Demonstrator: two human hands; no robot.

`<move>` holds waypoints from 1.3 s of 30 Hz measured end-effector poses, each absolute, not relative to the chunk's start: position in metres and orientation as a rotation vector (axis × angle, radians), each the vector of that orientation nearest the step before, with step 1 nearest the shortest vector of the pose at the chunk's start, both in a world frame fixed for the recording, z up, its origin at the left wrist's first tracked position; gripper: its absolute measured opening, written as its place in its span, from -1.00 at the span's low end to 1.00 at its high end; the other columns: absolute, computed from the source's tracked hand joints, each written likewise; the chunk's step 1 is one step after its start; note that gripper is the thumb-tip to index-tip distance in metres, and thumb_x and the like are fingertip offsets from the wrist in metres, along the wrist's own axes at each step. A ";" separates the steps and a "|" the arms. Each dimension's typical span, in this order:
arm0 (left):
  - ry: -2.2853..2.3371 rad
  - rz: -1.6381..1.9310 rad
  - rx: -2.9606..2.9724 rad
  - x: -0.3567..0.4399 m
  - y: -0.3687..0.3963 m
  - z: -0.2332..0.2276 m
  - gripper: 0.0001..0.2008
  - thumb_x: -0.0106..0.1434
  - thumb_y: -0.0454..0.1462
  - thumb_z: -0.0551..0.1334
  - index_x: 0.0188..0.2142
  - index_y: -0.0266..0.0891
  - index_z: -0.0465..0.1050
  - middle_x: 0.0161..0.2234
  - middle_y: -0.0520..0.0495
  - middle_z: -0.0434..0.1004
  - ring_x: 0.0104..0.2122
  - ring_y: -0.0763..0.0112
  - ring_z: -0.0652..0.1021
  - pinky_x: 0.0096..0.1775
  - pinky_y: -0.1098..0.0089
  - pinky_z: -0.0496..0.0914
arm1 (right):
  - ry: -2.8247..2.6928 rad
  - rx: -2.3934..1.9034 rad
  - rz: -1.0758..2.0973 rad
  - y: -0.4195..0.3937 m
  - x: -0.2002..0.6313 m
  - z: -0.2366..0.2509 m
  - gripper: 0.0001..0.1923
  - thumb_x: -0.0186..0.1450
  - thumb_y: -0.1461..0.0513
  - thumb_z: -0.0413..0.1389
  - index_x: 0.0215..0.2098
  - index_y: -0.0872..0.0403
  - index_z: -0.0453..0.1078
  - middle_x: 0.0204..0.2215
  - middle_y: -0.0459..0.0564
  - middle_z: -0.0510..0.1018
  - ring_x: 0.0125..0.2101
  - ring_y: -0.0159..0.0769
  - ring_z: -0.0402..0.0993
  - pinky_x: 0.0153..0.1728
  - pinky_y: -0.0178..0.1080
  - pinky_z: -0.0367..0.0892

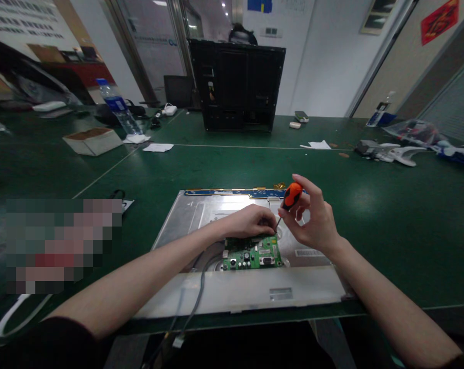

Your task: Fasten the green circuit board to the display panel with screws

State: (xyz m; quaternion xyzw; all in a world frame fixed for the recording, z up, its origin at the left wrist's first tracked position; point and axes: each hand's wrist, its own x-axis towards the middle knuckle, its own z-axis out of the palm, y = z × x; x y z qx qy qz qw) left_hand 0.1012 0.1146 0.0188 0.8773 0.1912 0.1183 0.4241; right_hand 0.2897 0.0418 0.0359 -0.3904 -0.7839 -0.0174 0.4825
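An orange and black screwdriver [293,196] is in the fingers of my right hand [318,220], its shaft slanting down to the upper right corner of a green circuit board [250,254]. Beside the screwdriver's tip, my left hand [249,221] rests over the board's top edge with fingers curled together. Whatever these fingers pinch is too small or hidden to make out. The board lies on the metal back of a flat display panel [189,220], which has a blue circuit strip [232,193] along its far edge. Grey cables [201,287] run off the board's left side.
A black monitor housing [241,87] stands upright at the back. To the left are an open box [94,142] and a water bottle [120,108]. Grey and white tool-like items [389,152] and a plastic bag [420,131] lie on the right of the green table [374,215].
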 end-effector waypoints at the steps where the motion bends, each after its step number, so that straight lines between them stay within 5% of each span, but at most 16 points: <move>1: 0.475 0.298 2.195 0.101 0.115 0.019 -0.94 0.26 -0.37 0.29 -0.27 -0.30 0.54 -0.40 0.00 0.55 -0.38 0.42 0.50 -0.29 0.44 0.32 | -1.908 -0.953 -0.042 0.042 0.290 0.036 -0.22 0.23 0.33 0.10 0.35 -0.06 -0.07 -0.44 -0.21 0.48 -0.65 -0.46 0.35 -0.66 -0.40 0.32; 27: 0.627 0.297 2.224 0.089 0.132 0.047 -0.90 0.26 -0.31 0.30 -0.25 -0.30 0.53 -0.30 -0.06 0.59 -0.30 0.38 0.54 -0.25 0.43 0.36 | -1.812 -0.902 -0.065 0.042 0.292 0.037 -0.25 0.29 0.29 0.16 0.35 -0.08 -0.06 -0.44 -0.21 0.50 -0.64 -0.46 0.40 -0.67 -0.39 0.37; 39: 1.053 -0.375 2.582 0.053 0.143 0.088 -0.92 0.21 -0.29 0.33 -0.29 -0.26 0.55 -0.32 -0.04 0.62 -0.40 0.41 0.51 -0.38 0.45 0.22 | -1.828 -0.889 -0.070 0.044 0.292 0.034 -0.23 0.30 0.29 0.16 0.37 -0.11 -0.07 -0.44 -0.21 0.50 -0.65 -0.46 0.38 -0.68 -0.39 0.37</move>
